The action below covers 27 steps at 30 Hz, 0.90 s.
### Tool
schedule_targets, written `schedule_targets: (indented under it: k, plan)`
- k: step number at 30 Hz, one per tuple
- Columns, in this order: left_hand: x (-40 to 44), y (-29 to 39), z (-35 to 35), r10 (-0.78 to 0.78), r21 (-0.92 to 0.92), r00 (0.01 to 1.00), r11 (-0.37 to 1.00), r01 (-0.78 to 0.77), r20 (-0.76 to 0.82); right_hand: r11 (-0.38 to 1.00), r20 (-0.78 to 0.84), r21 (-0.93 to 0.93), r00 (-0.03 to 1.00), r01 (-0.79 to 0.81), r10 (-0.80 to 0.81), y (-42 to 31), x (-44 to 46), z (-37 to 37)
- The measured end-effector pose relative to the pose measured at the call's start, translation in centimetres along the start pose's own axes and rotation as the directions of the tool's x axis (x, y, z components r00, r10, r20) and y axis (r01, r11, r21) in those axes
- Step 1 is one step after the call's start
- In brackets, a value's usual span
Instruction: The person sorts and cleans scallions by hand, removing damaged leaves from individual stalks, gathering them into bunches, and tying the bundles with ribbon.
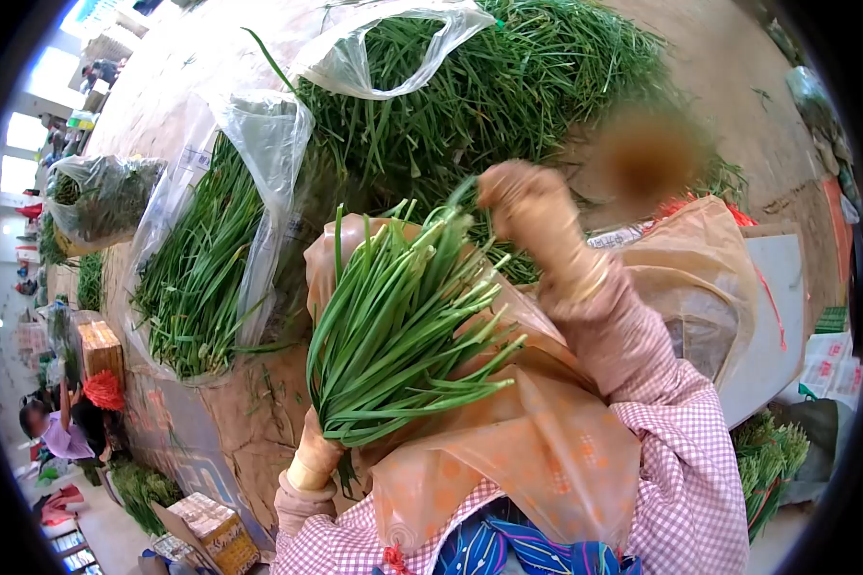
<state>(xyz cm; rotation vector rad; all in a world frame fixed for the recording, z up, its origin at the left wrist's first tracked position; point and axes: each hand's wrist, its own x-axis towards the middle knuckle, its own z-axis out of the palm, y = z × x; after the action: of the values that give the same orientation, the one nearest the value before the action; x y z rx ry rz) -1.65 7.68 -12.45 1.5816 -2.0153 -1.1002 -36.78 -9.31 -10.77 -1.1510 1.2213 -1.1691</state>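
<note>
My left hand [317, 445] is closed round the lower end of a thick bunch of garlic chives [393, 316], mostly hidden under the leaves. The bunch fans up and to the right over my lap, its pale cut ends toward the upper right. My right hand [527, 192] is raised beyond those ends, blurred by motion, with its fingers curled. A smear of green shows at its fingertips; what it holds I cannot make out. An orange-brown translucent plastic apron [518, 441] covers my lap beneath the bunch.
A big heap of loose chives [508, 77] lies ahead, partly under a clear plastic bag [388, 57]. To the left stands an open bag of chives [201, 259], with another full bag [105, 196] beyond. A brown plastic sheet [690, 278] lies right. Another person [65, 431] is far left.
</note>
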Motion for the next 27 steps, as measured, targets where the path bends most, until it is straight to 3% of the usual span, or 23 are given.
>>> schedule_targets:
  k: [1, 4, 5, 7, 8, 10, 12, 13, 15, 17, 18, 19, 20, 21, 22, 23, 24, 25, 27]
  plan:
    - [0.0, 0.0, 0.0, -0.002, -0.002, 1.000, 1.000, 0.002, 0.001, 0.980, -0.053, 0.093, 0.982, -0.176, 0.182, 0.4, 1.4, -2.7]
    - [1.1, 0.1, 0.1, 0.014, -0.015, 1.000, 1.000, -0.014, 0.000, 0.940, -0.024, 0.209, 0.959, -0.271, 0.282, 2.8, 3.2, -3.9]
    - [2.1, 0.2, 0.2, 0.028, -0.014, 1.000, 0.999, -0.028, -0.007, 0.935, 0.123, 0.251, 0.967, -0.249, 0.225, 2.8, 2.6, -2.4]
    - [5.5, 0.8, 0.6, 0.085, 0.031, 0.994, 0.996, -0.084, -0.062, 0.887, 0.401, 0.290, 0.887, -0.359, 0.228, 3.8, 2.5, 0.3]
    - [8.1, 0.9, 0.9, 0.125, 0.082, 0.985, 0.990, -0.115, -0.121, 0.736, 0.559, 0.481, 0.813, -0.476, 0.160, 4.6, 1.9, 2.1]
    - [13.9, 1.1, 1.6, 0.186, 0.200, 0.952, 0.970, -0.138, -0.243, 0.886, 0.507, 0.364, 0.859, -0.287, 0.070, 3.1, 1.0, 3.6]
    - [18.0, 1.4, 2.2, 0.189, 0.294, 0.931, 0.951, -0.094, -0.314, 0.914, 0.443, 0.151, 0.852, -0.376, 0.278, 6.1, 2.6, 3.7]
    - [19.0, 1.1, 2.3, 0.177, 0.330, 0.927, 0.942, -0.063, -0.330, 0.930, 0.357, 0.254, 0.919, -0.267, 0.166, 6.3, 2.6, 3.9]
    - [19.8, 0.9, 2.7, 0.161, 0.359, 0.927, 0.933, -0.031, -0.338, 0.834, 0.342, 0.481, 0.934, -0.270, 0.105, 3.1, 1.6, 1.3]
    - [20.5, 0.6, 3.2, 0.158, 0.368, 0.924, 0.930, -0.021, -0.347, 0.651, 0.181, 0.706, 0.959, -0.281, 0.217, 3.1, 2.3, -1.3]
    - [20.8, 0.6, 3.6, 0.158, 0.370, 0.922, 0.929, -0.017, -0.354, 0.647, 0.049, 0.737, 0.971, -0.194, 0.235, 4.2, 2.8, -2.4]
    - [21.0, 0.7, 3.6, 0.164, 0.372, 0.921, 0.928, -0.023, -0.354, 0.713, 0.021, 0.653, 0.948, -0.255, 0.319, 4.2, 3.2, -2.8]
    - [21.2, 0.8, 3.8, 0.173, 0.376, 0.919, 0.926, -0.029, -0.353, 0.701, 0.116, 0.666, 0.964, -0.255, 0.241, 4.2, 2.5, -1.7]
    - [21.2, 0.7, 3.9, 0.174, 0.383, 0.919, 0.923, -0.028, -0.354, 0.681, 0.310, 0.610, 0.912, -0.407, 0.267, 4.1, 1.6, -1.0]
    - [21.1, 0.7, 3.9, 0.177, 0.387, 0.919, 0.922, -0.030, -0.351, 0.779, 0.418, 0.441, 0.870, -0.446, 0.261, 3.9, 0.5, -0.1]
    - [21.1, 0.6, 4.0, 0.180, 0.393, 0.919, 0.919, -0.030, -0.350, 0.904, 0.435, 0.298, 0.886, -0.306, 0.157, 5.9, 0.6, 1.6]
    - [21.1, 0.7, 4.0, 0.188, 0.394, 0.917, 0.918, -0.038, -0.351, 0.941, 0.424, 0.333, 0.882, 0.059, -0.205, 14.3, 3.3, 4.1]
    - [21.0, 0.6, 3.9, 0.196, 0.399, 0.916, 0.916, -0.043, -0.351, 0.939, 0.413, 0.338, 0.885, 0.070, -0.215, 11.8, 3.0, 4.0]
    - [20.9, 0.6, 4.0, 0.207, 0.411, 0.913, 0.910, -0.049, -0.351, 0.914, 0.350, 0.341, 0.932, -0.222, 0.096, 6.6, 1.8, 3.9]
